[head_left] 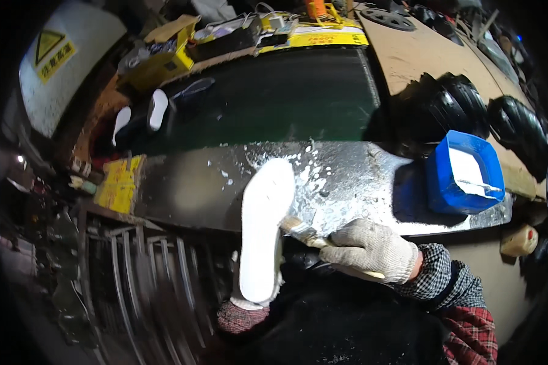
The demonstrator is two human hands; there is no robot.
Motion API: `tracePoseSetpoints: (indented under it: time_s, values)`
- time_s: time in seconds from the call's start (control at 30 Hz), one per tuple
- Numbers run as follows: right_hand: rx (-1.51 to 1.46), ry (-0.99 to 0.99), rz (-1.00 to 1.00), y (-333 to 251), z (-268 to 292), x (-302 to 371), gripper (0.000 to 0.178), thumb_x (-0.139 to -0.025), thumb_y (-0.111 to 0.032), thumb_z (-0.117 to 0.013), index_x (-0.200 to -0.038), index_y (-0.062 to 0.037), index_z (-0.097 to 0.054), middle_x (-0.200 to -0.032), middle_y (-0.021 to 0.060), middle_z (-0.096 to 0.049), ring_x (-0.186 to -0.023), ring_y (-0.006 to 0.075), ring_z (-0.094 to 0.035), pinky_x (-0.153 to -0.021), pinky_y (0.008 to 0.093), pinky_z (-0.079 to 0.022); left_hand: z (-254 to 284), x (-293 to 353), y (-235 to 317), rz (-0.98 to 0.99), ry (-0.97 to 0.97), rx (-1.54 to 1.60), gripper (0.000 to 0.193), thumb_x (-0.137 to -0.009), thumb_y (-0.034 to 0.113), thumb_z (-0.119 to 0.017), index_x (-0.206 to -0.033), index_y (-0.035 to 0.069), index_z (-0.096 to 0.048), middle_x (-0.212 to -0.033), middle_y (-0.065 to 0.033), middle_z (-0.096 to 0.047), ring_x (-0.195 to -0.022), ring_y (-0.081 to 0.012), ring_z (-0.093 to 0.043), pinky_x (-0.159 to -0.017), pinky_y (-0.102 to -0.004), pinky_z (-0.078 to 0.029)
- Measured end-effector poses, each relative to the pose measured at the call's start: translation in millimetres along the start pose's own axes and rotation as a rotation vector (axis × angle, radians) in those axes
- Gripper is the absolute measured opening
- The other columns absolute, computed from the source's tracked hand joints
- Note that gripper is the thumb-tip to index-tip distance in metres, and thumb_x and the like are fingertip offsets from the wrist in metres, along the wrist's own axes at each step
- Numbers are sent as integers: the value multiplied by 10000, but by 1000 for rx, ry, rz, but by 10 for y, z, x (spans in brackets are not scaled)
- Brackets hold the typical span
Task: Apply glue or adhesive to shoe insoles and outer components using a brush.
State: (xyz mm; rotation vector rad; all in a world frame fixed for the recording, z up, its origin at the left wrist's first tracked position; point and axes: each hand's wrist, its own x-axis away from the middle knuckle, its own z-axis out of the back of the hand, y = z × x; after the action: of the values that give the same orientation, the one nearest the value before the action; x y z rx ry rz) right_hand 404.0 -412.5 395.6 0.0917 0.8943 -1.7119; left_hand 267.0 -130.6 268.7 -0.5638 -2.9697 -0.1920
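A shoe [265, 231] is held up in front of me with its sole facing me, the whole sole white and wet-looking. My left hand [247, 303] grips it from behind near the lower end; the shoe hides most of the fingers. Gloved in knit cotton, my right hand [371, 250] is closed around the handle of a flat brush [302, 231]. The bristles touch or nearly touch the right edge of the sole at its middle. To the right stands a blue tub [439, 176] with white liquid [466, 169] inside.
White drips cover the metal ledge [195, 182] beyond my hands. A dark green conveyor belt [274, 97] behind it carries white-soled shoes [158, 110] at left. Black ribbed objects [447, 103] lie at right, a yellow box [164, 67] at far left, metal rods [152, 267] below left.
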Motion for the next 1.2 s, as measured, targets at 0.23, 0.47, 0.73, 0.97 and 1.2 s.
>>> tracePoseSetpoints:
  time_s: [0.23, 0.47, 0.73, 0.97, 1.2]
  values:
    - [193, 430, -47, 67, 760, 462, 376, -742, -35, -773, -1101, -81, -673, -888, 102, -644, -768, 262, -635, -641, 358, -510, -548, -740, 1098, -525, 535, -277, 530, -960, 396, -603, -1213, -61, -509, -1103, -220, -599, -919, -315, -626, -680, -315, -594]
    - [75, 1030, -443, -56, 1226, 1771, 289, -841, -2, -605, -1129, 26, -603, -1043, 148, -600, -897, 208, -588, -812, 315, -484, -992, -2590, 612, 79, -264, -374, 446, -995, 423, -517, -971, -23, -528, -957, -145, -538, -982, -318, -550, -843, -402, -533]
    - [50, 1085, -531, -197, 1290, 1952, 286, -870, -76, -678, -1139, 3, -620, -1043, 127, -580, -894, 196, -574, -795, 308, -470, -1543, -4026, -1022, 63, 207, -347, 314, -1008, 257, -538, -1204, 20, -605, -1225, -172, -648, -1114, -308, -641, -985, -469, -526]
    - [135, 1081, -516, -248, 1716, 1697, 230, -876, -82, -687, -1083, 12, -649, -967, 128, -662, -864, 188, -644, -774, 285, -505, -2070, -2755, -636, -998, -18, -1321, 53, -930, 49, -618, -937, 39, -567, -878, 13, -589, -796, -89, -555, -724, -236, -466]
    - [468, 551, -959, 67, 1969, 1387, 208, -879, -254, -717, -889, -47, -698, -761, 132, -686, -691, 234, -682, -628, 306, -534, -2149, -1358, 20, -1, -126, -2647, 342, -850, 326, -711, -1011, 27, -668, -1029, -173, -678, -881, -295, -663, -800, -342, -521]
